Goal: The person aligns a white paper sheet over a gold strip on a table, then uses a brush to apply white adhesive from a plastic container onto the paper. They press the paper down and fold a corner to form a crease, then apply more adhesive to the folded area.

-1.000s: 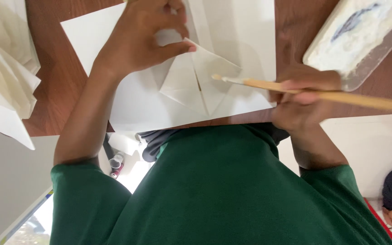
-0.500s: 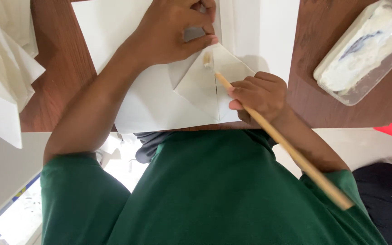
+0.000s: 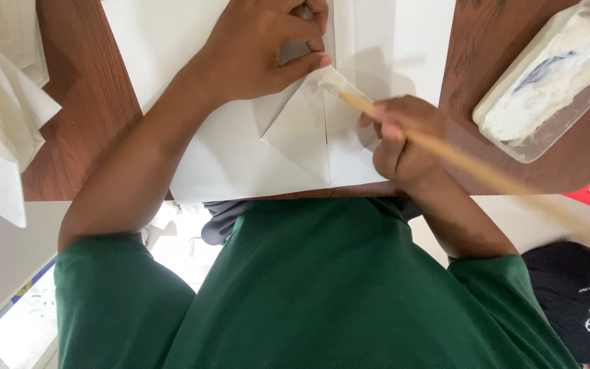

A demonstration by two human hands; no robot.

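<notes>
Your right hand [image 3: 404, 140] grip is clamped on the wooden stick [image 3: 459, 158] | its tip touches the folded white paper [image 3: 308, 133] on the desk [image 3: 90, 96] | stick's long axis runs down-right | your left hand [image 3: 261, 48], fingers together, pins the fold just beside the tip.

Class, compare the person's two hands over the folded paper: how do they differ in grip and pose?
The left hand pinches the folded paper near its peak, fingers bent; the right hand grips a wooden stick in a fist. The left hand reaches further across the table; the right hand sits nearer the body. Both work on the same fold.
</notes>
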